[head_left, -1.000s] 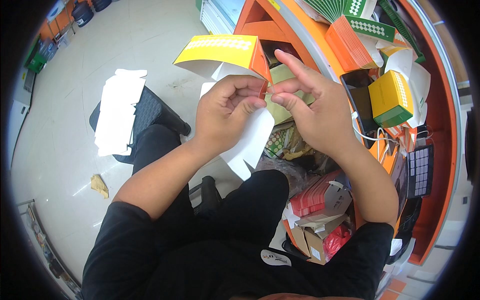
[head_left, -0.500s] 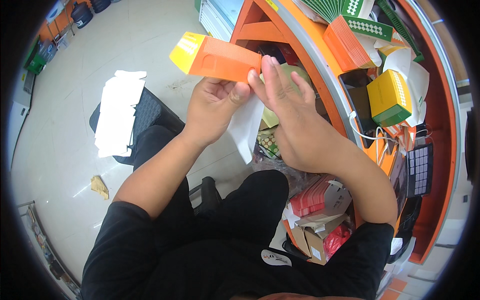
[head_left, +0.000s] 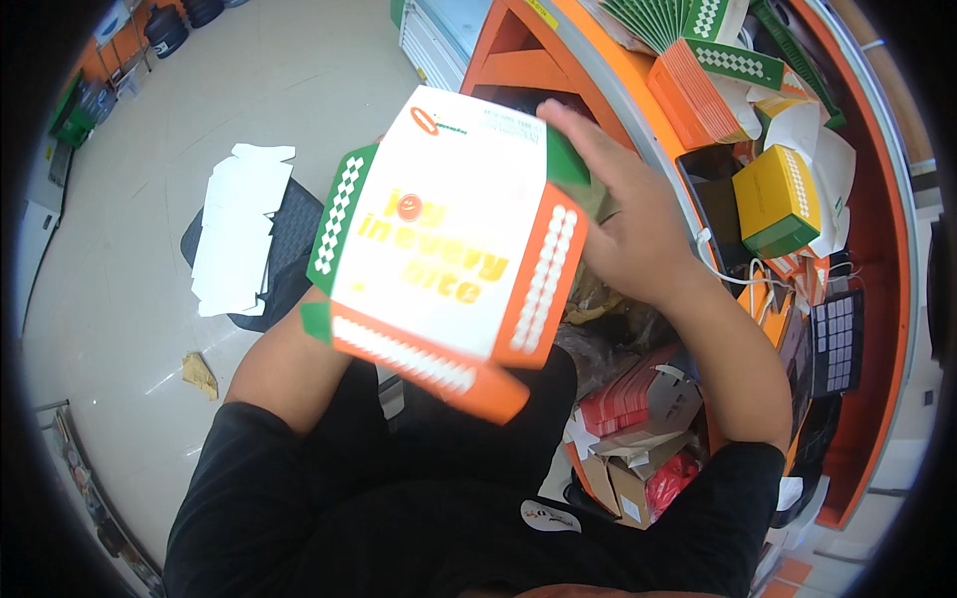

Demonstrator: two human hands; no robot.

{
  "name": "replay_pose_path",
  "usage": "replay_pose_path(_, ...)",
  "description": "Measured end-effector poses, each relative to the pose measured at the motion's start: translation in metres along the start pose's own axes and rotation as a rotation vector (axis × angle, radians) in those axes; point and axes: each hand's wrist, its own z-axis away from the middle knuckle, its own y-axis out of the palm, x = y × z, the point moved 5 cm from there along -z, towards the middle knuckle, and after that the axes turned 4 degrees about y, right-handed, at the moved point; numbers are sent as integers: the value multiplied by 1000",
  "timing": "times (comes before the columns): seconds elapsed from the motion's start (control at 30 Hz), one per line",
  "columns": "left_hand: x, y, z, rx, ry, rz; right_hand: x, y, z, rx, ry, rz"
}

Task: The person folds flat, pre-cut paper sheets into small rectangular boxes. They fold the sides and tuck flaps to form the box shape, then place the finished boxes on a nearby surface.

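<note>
A flat-topped cardboard carton [head_left: 439, 249], white on its big face with green, orange and yellow side flaps, fills the middle of the view, tilted toward me. My right hand [head_left: 618, 219] grips its right edge, fingers spread along the green and orange flaps. My left hand is hidden behind the carton; only the left forearm [head_left: 269, 374] shows below it, so its grip is not visible.
A curved orange counter [head_left: 877, 249] runs along the right, piled with stacks of flat orange and green cartons [head_left: 698, 85] and a folded yellow and green box [head_left: 780, 199]. White carton blanks [head_left: 234, 234] lie on a dark chair at left. Red packets and bags [head_left: 638, 419] sit by my knee.
The carton has been swung round from its orange side to its broad white printed face, now much closer to the camera and covering my left hand. My right hand shifted to its right edge.
</note>
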Motion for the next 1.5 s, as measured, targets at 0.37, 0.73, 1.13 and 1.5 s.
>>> replay_pose_path(0.37,29,14,2,226,447,-1193,9,-11,9,-329,110,-84)
replay_pose_path(0.73,45,-12,1,-129,404,-905,38,10,16,-271,-330,326)
replay_pose_path(1.13,25,12,13,-226,286,-1456,26,-8,15,-412,-82,103)
replay_pose_path(1.5,22,-18,10,-187,538,-1012,27,4,10,-298,-273,210)
